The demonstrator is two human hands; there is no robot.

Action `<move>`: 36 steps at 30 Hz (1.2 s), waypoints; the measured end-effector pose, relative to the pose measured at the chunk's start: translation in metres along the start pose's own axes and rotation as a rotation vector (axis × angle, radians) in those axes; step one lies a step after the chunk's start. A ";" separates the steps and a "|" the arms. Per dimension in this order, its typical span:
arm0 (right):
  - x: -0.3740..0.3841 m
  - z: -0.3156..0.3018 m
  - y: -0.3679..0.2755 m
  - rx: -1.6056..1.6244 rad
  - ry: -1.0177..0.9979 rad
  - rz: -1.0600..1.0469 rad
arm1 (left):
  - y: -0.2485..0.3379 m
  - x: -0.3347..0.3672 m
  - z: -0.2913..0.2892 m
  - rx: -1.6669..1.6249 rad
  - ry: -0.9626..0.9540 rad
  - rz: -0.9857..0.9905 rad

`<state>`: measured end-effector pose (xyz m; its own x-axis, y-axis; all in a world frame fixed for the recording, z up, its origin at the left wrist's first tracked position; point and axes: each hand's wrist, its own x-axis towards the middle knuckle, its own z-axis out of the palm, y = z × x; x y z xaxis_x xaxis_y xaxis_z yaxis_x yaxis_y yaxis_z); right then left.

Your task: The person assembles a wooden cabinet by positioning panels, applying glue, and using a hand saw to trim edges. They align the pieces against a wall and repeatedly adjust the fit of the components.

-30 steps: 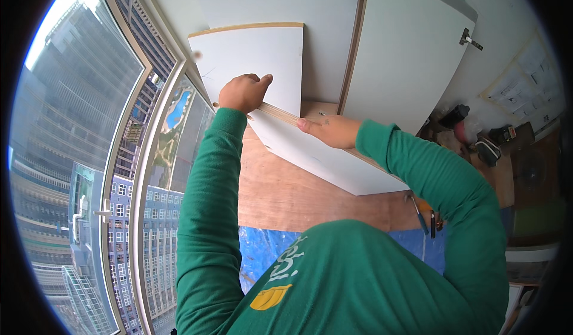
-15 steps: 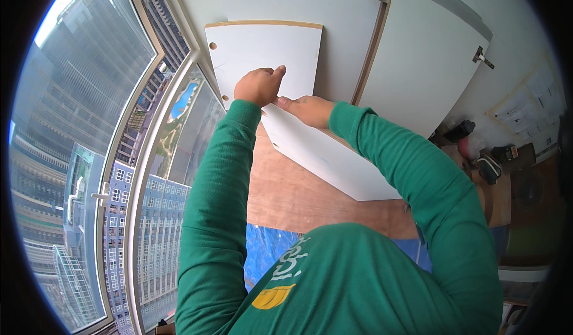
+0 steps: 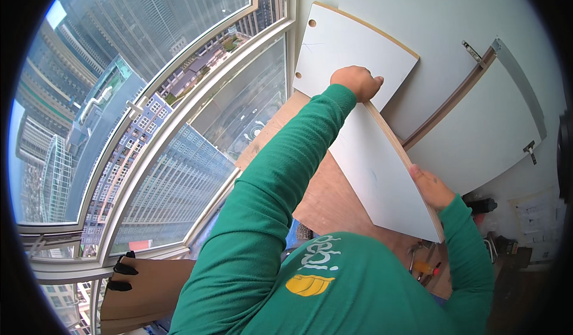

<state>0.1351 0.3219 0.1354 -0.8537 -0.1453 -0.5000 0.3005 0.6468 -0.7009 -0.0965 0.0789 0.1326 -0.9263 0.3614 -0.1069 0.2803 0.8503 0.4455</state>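
A white board [image 3: 376, 174] with a bare wood-coloured edge slants across the middle, over a brown wooden surface [image 3: 325, 201]. At its far end my left hand [image 3: 356, 83] is closed round the board, the fingers curled under and mostly hidden. My right hand [image 3: 431, 187] grips the long right edge nearer to me, its fingertips on the edge and the rest of the fingers partly out of sight. Behind my left hand, a white door panel [image 3: 352, 45] with two round holes along its left side leans against the wall.
Another white door [image 3: 477, 123] with metal hinges [image 3: 529, 151] leans on the right wall. Large windows [image 3: 203, 84] line the left side. Hand tools [image 3: 425, 268] lie by my right forearm. A piece of cardboard [image 3: 143, 290] stands at the lower left.
My right hand has slid from the board's far end, beside my left hand, back along its edge toward me. My left hand stays at the far end. The view has turned.
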 end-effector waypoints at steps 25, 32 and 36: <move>-0.134 -0.015 0.127 0.231 -0.052 0.069 | -0.005 -0.008 0.003 -0.045 0.037 -0.031; -0.149 -0.004 0.134 0.423 0.034 0.085 | -0.003 -0.003 0.005 -0.031 0.046 -0.026; -0.151 0.002 0.142 0.422 0.109 0.050 | 0.000 -0.002 0.004 -0.030 0.025 -0.040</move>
<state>0.3072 0.4345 0.1100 -0.8670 -0.0273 -0.4976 0.4704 0.2851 -0.8351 -0.0939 0.0793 0.1293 -0.9425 0.3178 -0.1031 0.2361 0.8517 0.4678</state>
